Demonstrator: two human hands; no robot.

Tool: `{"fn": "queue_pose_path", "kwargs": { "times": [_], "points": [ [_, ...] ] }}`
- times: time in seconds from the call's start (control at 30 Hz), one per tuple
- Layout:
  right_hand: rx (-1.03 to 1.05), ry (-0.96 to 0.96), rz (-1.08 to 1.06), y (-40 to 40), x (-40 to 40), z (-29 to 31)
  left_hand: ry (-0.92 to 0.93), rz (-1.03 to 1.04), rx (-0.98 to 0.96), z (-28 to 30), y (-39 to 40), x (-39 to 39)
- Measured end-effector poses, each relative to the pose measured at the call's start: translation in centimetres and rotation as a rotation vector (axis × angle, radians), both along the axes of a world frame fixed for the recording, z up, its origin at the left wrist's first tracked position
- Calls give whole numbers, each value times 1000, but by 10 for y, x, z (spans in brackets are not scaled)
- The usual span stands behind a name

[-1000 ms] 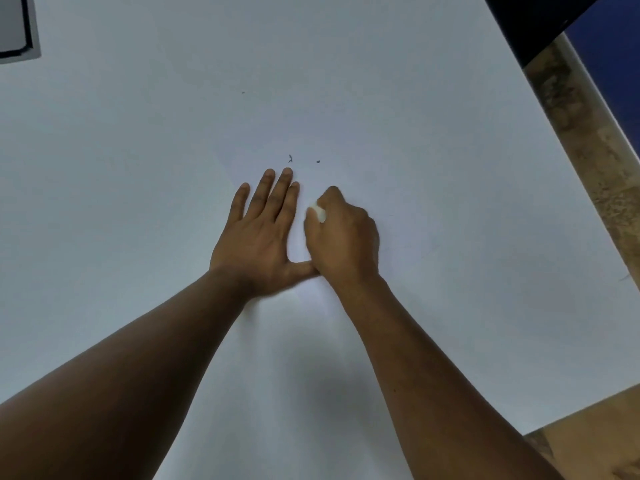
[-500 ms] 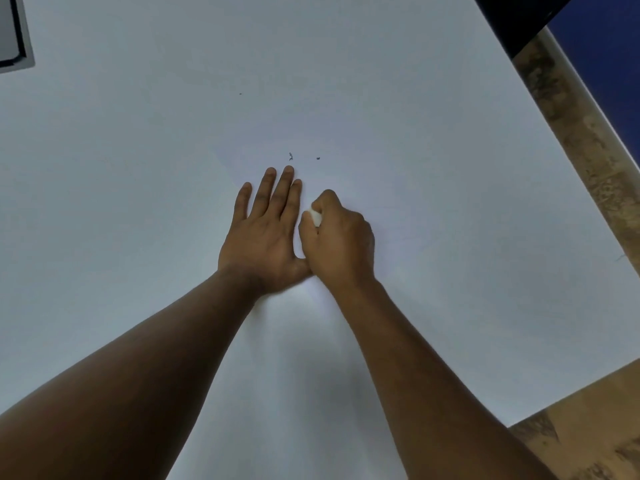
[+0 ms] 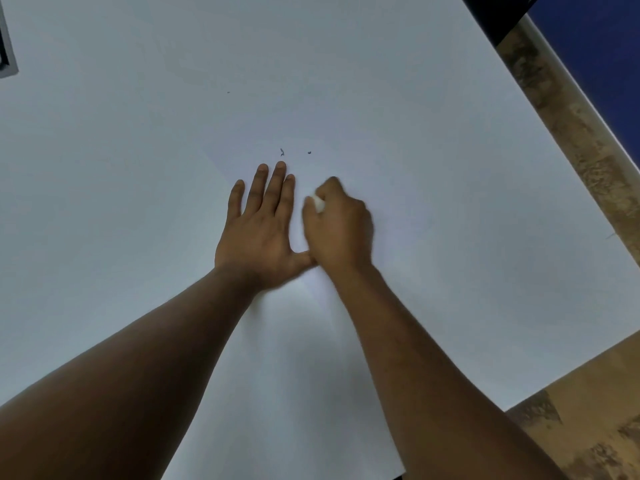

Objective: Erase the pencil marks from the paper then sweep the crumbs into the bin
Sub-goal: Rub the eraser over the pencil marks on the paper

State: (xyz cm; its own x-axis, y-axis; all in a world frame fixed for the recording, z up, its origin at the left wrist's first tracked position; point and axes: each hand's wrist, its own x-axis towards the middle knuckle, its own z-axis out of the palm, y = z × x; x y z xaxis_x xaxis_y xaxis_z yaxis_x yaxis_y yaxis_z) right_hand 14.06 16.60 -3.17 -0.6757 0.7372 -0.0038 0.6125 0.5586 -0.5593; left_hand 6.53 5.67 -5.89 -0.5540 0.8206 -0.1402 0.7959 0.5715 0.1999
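Note:
A white sheet of paper (image 3: 398,188) lies on the white table (image 3: 104,168). My left hand (image 3: 261,230) presses flat on the sheet, fingers spread forward. Just to its right, my right hand (image 3: 341,230) is closed around a small white eraser (image 3: 318,203), whose end shows between thumb and forefinger, pressed down on the paper. Beyond my fingertips lie dark eraser crumbs (image 3: 282,153), with one more crumb (image 3: 309,152) to their right. No pencil marks can be made out on the sheet. No bin is in view.
The table's right edge (image 3: 568,140) runs diagonally, with brown patterned floor (image 3: 588,168) beyond it and a dark blue surface (image 3: 595,39) at top right. A dark-framed object (image 3: 5,53) sits at the far left edge. A tiny speck (image 3: 228,92) lies farther up the table.
My right hand with the eraser has shifted slightly to the right, away from my left hand's fingers. The left hand stays flat on the paper. The crumbs have not moved.

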Motion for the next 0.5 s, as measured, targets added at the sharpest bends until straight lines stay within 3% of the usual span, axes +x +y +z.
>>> {"fn": "queue_pose_path", "kwargs": {
  "times": [0.1, 0.23, 0.5],
  "points": [
    [89, -61, 72, -7, -8, -1, 4, 0, -1, -1, 0, -1],
    [129, -142, -125, 37, 13, 2, -14, 38, -8, 3, 2, 2],
    [62, 7, -148, 51, 22, 3, -4, 44, -5, 3, 2, 3]
  ]
}}
